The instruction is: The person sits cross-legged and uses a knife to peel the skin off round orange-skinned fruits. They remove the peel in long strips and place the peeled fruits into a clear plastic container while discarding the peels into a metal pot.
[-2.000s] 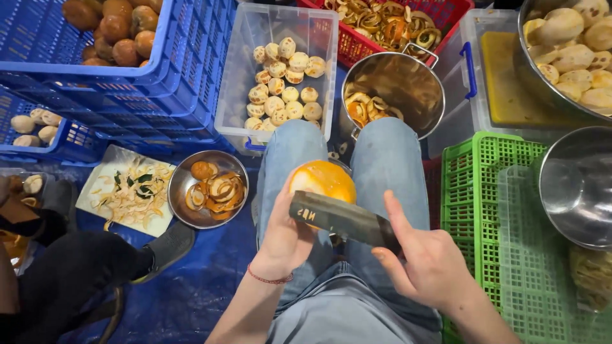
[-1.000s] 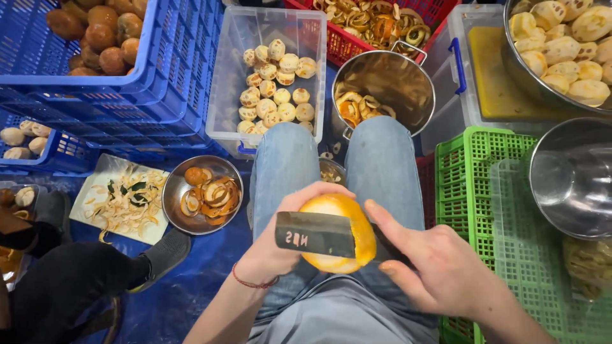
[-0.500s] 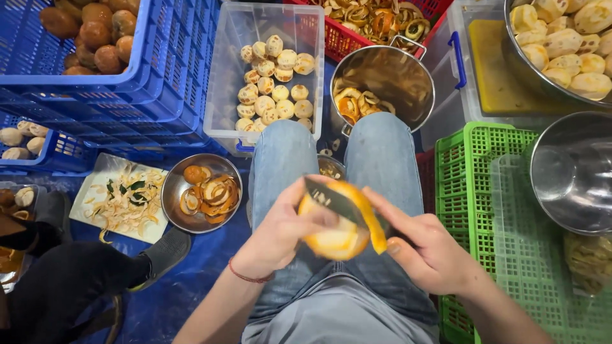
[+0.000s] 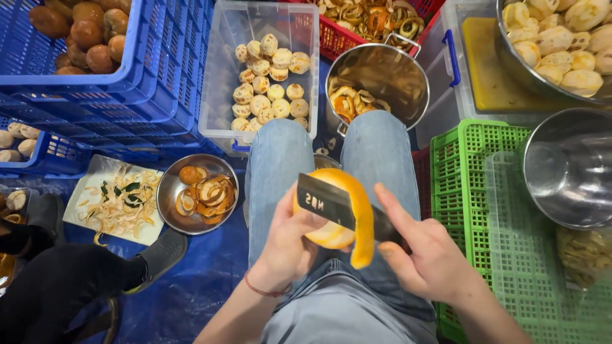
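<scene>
Over my lap, my left hand [image 4: 290,239] grips an orange fruit [image 4: 328,232]. A strip of orange peel [image 4: 362,223] curls off the fruit's right side and hangs down. My right hand [image 4: 430,255] holds a dark flat-bladed knife [image 4: 328,200], its blade lying across the top of the fruit. Both hands sit above my knees in blue jeans.
A steel pot [image 4: 408,76] with peel and a clear tub [image 4: 220,76] of peeled fruit stand ahead. Blue crates [image 4: 159,70] hold brown fruit at left. A small steel bowl [image 4: 167,191] of peel sits left, another person's dark shoe [image 4: 159,255] near it. A green crate [image 4: 472,159] and steel bowl [image 4: 567,165] stand right.
The knife has worked around the fruit, and a longer strip of peel now hangs from its right side. My hands have stayed over my lap.
</scene>
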